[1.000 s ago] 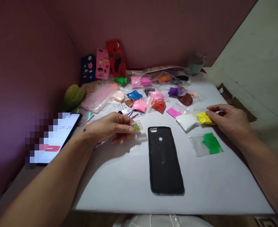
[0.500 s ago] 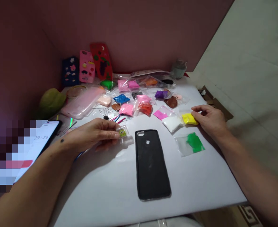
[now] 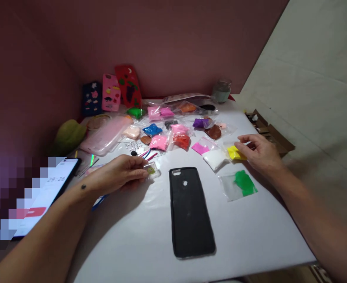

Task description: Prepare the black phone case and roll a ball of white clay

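My left hand [image 3: 129, 173] pinches a small clear plastic case [image 3: 151, 169] with a yellow-green picture on it, just above the white table. On the right, my right hand [image 3: 257, 151] has its thumb and forefinger at the edge of a small bag of yellow clay [image 3: 235, 152]. A bag of white clay [image 3: 215, 159] lies beside it, with a bright pink one [image 3: 200, 147] behind. Nearer to me is a flat bag of green clay [image 3: 244, 183]. Between my hands lies a black phone case [image 3: 191, 212], its camera cutout at the far end.
Several bagged clays, among them a blue one [image 3: 152, 129] and a red one [image 3: 181, 141], cover the back. Decorated phone cases [image 3: 111, 92] lean on the wall near a glass jar [image 3: 221, 91]. A lit phone [image 3: 48, 196] and a green fruit [image 3: 69, 135] are at left.
My left hand has tilted and lowered the clear case slightly, drawing it a little left. My right hand stays by the yellow bag. The whole view has shifted slightly.
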Tool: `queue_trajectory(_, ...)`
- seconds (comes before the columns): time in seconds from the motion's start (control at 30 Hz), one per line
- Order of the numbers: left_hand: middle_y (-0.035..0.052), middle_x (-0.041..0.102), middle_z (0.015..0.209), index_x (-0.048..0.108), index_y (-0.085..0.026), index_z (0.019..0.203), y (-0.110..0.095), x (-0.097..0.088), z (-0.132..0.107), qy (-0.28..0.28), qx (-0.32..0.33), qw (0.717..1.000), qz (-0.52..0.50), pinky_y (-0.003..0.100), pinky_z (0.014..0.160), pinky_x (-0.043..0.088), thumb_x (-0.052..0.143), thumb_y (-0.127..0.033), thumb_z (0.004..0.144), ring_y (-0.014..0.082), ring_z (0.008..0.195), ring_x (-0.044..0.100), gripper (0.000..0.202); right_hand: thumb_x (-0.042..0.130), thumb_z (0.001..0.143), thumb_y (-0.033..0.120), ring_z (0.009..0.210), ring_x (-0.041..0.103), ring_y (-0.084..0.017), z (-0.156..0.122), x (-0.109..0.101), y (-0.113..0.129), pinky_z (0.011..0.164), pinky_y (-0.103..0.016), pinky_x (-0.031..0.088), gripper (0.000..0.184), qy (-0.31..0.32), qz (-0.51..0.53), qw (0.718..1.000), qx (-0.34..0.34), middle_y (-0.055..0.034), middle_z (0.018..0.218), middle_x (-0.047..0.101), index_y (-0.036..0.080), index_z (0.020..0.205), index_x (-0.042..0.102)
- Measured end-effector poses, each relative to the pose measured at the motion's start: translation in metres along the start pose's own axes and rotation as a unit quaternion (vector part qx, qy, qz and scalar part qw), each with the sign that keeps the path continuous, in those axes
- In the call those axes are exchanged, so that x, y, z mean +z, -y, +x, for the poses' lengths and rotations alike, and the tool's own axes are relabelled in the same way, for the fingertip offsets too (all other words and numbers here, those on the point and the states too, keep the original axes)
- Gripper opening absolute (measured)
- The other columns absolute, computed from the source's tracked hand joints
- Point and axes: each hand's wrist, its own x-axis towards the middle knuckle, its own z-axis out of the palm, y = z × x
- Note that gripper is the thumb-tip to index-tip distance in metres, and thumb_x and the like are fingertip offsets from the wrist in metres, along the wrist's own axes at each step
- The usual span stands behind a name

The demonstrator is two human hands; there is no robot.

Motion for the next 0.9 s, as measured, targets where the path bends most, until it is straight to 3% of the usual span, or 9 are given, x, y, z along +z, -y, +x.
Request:
queue_trajectory(0.23,-0.0021,0.059,0.061,0.053,-0.019,0.074,-0.001,0.001,-0.001,-0.023,0.002,0.999,0.031,0.022,0.052,0.034,0.056,-0.049,0.09,0.0103,0.054,0.047,0.034,0.062,0.07,0.048,0.086,0.063,-0.027,-0.002,-0.001,0.01,0.079,-0.042,0.05,0.049,0.061,-0.072,0.996,0.002,-0.0137,0.116,0.064,0.017,0.108,0.066)
queue_trajectory(0.43,-0.003,0.06,0.06,0.053,-0.02,0.075,-0.001,0.002,-0.001,-0.03,0.0,0.999,0.027,0.023,0.052,0.034,0.056,-0.048,0.089,0.0119,0.053,0.049,0.032,0.062,0.069,0.046,0.084,0.065,-0.025,-0.002,0.0,0.006,0.078,-0.04,0.05,0.045,0.039,-0.053,0.998,0.006,-0.0117,0.116,0.065,0.019,0.105,0.066)
queue_trajectory(0.77,-0.0023,0.058,0.058,0.052,-0.02,0.069,-0.008,0.003,-0.004,-0.069,-0.012,0.996,0.053,0.023,0.053,0.032,0.057,-0.042,0.086,0.0124,0.053,0.047,0.028,0.057,0.063,0.054,0.083,0.061,-0.027,-0.001,-0.004,0.011,0.082,-0.043,0.047,0.058,0.049,-0.091,0.994,0.028,-0.0148,0.112,0.064,0.014,0.103,0.069)
queue_trajectory(0.9,-0.0029,0.058,0.059,0.057,-0.019,0.076,-0.01,0.004,-0.004,-0.061,-0.014,0.997,0.043,0.023,0.053,0.033,0.057,-0.043,0.086,0.0124,0.052,0.048,0.025,0.055,0.063,0.055,0.093,0.062,-0.03,-0.002,-0.003,0.011,0.086,-0.042,0.047,0.055,0.045,-0.091,0.995,0.022,-0.0148,0.11,0.064,0.016,0.099,0.068)
